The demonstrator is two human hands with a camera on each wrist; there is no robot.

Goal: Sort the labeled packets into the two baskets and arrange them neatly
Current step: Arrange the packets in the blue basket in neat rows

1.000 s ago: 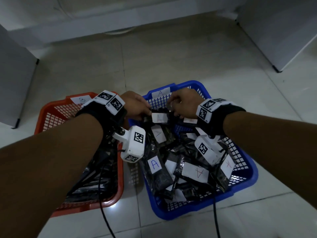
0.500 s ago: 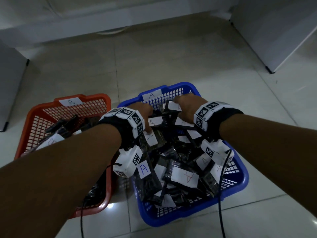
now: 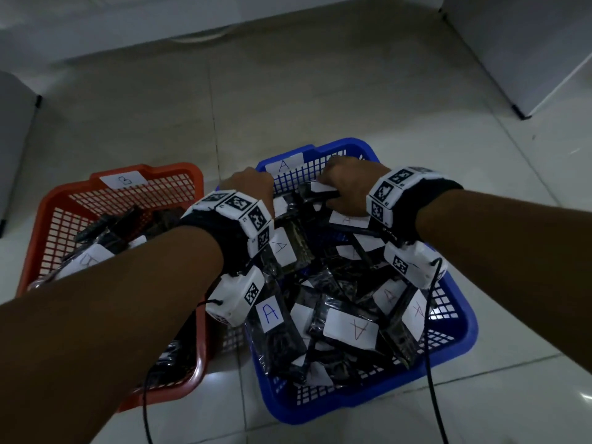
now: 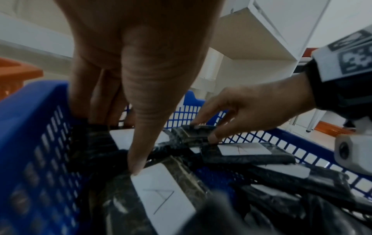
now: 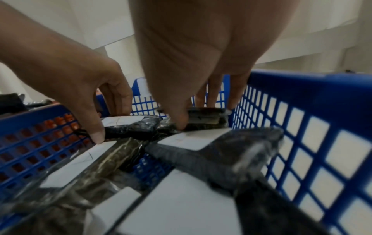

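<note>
My forearms reach forward over two baskets standing on the tiled floor [image 3: 320, 100]. Nearest me, behind my wrists, the blue basket [image 3: 461, 334] is heaped with dark packets bearing white labels, among them a packet with a blue A [image 3: 272, 315] just behind my left wrist and a packet with a red A [image 3: 350, 328] beside it, between my two arms. To the left of my left hand, the orange basket [image 3: 41, 219] stands just beside the blue one and holds more dark packets, one labelled B [image 3: 86, 261] showing past my left forearm. My left hand [image 3: 253, 187] is down in the far left corner of the blue basket, its fingers [image 4: 96, 101] curled over the far edge of a dark packet [image 4: 128, 136] and its thumb pressing on the near edge, so it holds that packet. Just right of it, my right hand [image 3: 349, 184] pinches another dark packet [image 5: 205, 117] between thumb and fingertips against the far right corner. Beyond both hands, the blue basket's far wall carries a tag marked A [image 3: 283, 163], and the orange basket's far wall a tag marked B [image 3: 123, 180].
</note>
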